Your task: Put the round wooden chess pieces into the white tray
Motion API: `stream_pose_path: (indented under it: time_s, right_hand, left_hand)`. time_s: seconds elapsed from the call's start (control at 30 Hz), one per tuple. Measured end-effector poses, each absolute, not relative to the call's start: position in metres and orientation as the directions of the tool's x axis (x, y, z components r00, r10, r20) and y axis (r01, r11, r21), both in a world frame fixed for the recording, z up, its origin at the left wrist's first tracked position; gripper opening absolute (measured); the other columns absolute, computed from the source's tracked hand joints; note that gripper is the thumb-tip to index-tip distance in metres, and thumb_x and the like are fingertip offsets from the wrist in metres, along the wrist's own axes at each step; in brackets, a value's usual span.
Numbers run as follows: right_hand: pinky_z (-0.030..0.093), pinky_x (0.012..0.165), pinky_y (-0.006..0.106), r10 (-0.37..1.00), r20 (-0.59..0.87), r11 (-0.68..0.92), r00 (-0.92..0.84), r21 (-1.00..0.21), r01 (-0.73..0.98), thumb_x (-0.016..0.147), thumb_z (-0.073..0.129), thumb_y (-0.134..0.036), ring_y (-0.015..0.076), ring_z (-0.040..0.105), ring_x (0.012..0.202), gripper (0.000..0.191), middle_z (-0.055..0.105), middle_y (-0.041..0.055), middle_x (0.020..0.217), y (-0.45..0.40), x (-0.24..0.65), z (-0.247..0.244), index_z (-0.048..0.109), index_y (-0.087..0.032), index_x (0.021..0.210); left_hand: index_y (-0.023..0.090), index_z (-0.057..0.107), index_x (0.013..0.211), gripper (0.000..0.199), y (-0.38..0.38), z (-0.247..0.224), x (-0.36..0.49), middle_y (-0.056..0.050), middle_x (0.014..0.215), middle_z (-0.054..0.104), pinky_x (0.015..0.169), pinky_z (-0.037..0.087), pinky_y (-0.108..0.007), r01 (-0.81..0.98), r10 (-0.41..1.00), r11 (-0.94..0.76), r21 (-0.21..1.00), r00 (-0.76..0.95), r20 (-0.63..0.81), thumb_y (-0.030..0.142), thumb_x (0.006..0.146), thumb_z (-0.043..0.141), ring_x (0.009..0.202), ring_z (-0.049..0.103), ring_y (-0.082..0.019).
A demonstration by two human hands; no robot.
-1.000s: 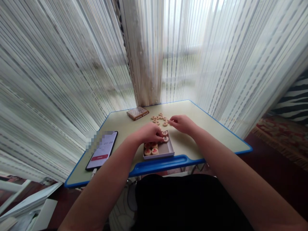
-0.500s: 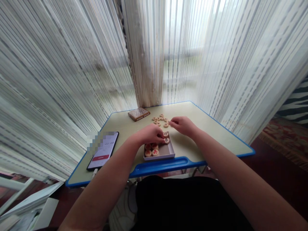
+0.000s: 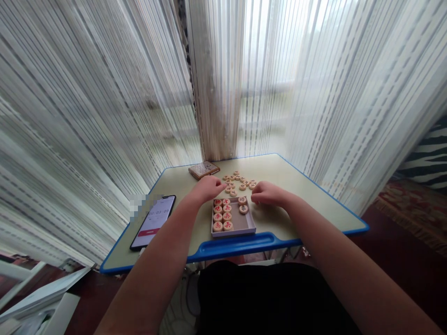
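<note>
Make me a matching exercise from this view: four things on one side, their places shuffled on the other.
Things:
1. phone
2. red-marked pieces
3. patterned box
4. loose pieces

Places:
A. scattered beyond the tray
B. far left part of the table
C. lined up inside the tray
D. near left part of the table

Pairs: 1-D, 2-C, 3-B, 4-A
</note>
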State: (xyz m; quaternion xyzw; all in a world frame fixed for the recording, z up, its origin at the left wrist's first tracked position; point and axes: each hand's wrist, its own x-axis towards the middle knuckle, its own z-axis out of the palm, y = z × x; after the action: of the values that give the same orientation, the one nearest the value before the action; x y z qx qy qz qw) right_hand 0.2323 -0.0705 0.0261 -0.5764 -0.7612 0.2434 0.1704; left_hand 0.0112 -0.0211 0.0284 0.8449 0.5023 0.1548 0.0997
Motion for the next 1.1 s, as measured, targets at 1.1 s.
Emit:
stream_pose_path:
  time_s: [1.1]
  right_hand:
    - [0.045,0.077,0.03,0.927,0.341,0.273,-0.158,-0.323,0.906,0.075,0.045,-0.017,0.0198,0.061,0.085,0.03,0.07,0.0058,0.09,-0.049,0.234,0.006,0.07,-0.019,0.092]
  left_hand:
    - [0.015,0.056,0.054,0.045,-0.002,0.019,-0.01,-0.005,0.054,0.064,0.041,0.032,-0.025,0.807,0.944,-0.036,0.589,0.222,-0.246,0.041,0.085,0.038,0.032,0.039,-0.009]
